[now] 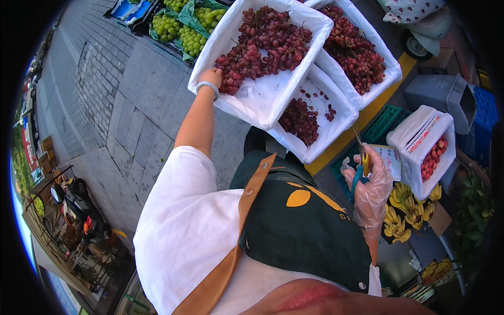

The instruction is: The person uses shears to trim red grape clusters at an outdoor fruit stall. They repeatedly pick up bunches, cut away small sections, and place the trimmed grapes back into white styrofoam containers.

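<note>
My bare left hand (pixel 212 76), with a pale bracelet at the wrist, reaches over the near left corner of a white-lined box (pixel 254 106). Its curled fingers touch a bunch of red grapes (pixel 232 76); whether they grip it cannot be told. In a clear plastic glove, my right hand (pixel 372 183) holds scissors (pixel 359 169) with blue and yellow handles, blades pointing up. Under the first box, a second lined box (pixel 332 130) contains a dark red bunch (pixel 299 122) and loose grapes. Another lined box (pixel 388 65) behind it is heaped with red grapes (pixel 354 51).
Green grapes (pixel 193 39) fill a black crate at the top left. On the right are a tilted box of red fruit (pixel 417 153), bananas (pixel 409 208), a grey bin (pixel 437 98) and green crates (pixel 384 122). Grey paving (pixel 130 118) extends left toward a parked scooter (pixel 75 201).
</note>
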